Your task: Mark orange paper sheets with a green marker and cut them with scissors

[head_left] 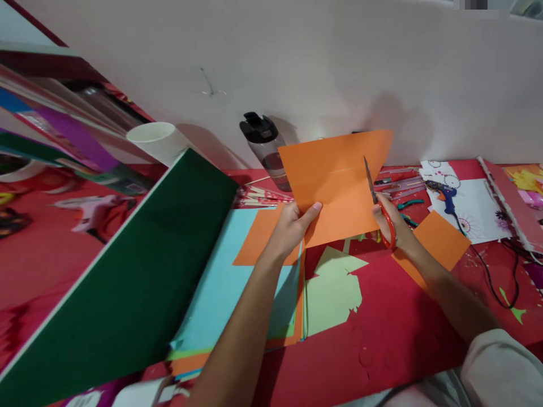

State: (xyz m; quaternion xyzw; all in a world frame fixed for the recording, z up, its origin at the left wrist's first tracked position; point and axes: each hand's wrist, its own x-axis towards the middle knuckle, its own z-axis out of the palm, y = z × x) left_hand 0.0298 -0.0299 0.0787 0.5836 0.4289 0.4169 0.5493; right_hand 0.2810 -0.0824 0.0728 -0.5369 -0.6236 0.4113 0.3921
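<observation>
- Red tabletop (390, 322) runs along a pale wall (297, 56).
- Held up above it, before the wall, is an orange sheet (339, 198), tilted, with a faint crease across it.
- Left hand (297, 226) pinches its lower left part, thumb flat on the near face, the other fingers mostly hidden.
- Right hand (388, 220) is closed around the red handles of scissors (370, 182); one blade shows against the sheet's right part, and I cannot tell how wide the blades stand.
- Below lie pale green cut paper (333, 297) and, beside it, a paper stack (224, 288) with light blue near the top.
- Under the right forearm, an orange piece (443, 240).
- Behind the sheet's left edge, a dark-lidded bottle (271, 158).
- Farther right, a blue glue gun (448, 199) on white paper (479, 200).
- Far left, a slanted dark green board (123, 271).
</observation>
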